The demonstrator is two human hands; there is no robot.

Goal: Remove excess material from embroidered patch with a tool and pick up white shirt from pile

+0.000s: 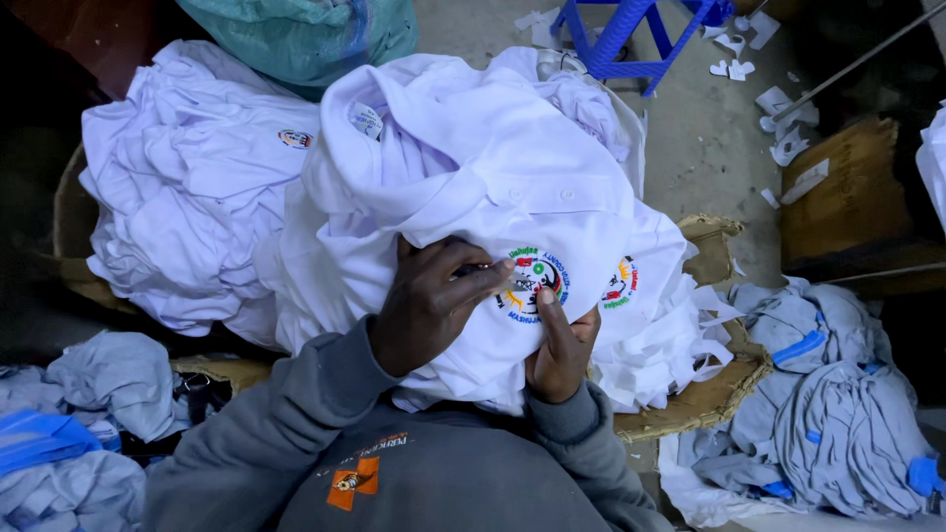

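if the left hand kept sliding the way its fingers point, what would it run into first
The left hand points right across the white shirt, so its fingertips would first meet the round embroidered badge, which they already touch, with the right hand pinching just below it. Depth is hard to judge.

Right hand (pixel 562 350) palm hidden behind white shirt (pixel 473 187); blue stool (pixel 631 34) cut off by top edge.

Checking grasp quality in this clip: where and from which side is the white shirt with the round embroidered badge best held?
Best at the fabric flanking the round badge, coming from the near edge of the white shirt, on the wearer's side. The shirt is draped over a pile, limp, with the badge facing up; the left hand and right hand already pinch there, which probably keeps the badge flat.
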